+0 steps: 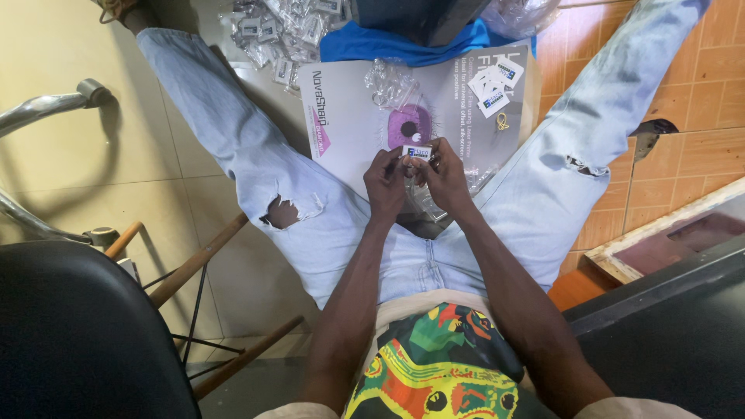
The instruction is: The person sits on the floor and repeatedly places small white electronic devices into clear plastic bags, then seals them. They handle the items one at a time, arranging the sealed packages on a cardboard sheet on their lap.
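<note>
Card (pixel 417 152), one, small, white with a blue patch, pinched at its two ends between left hand (pixel 386 178) and right hand (pixel 444 172), both closed on it, above the near edge of the board (pixel 353 116); it looks light, thin and easily bent, best held by its edges. Board also carries one purple disc (pixel 409 124), roughly three loose cards (pixel 495 85) at its far right corner, and one yellow clip (pixel 503 121), possibly metal.

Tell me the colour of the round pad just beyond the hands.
Purple, with a dark hole in the middle: the round pad shows best in the head view.
</note>
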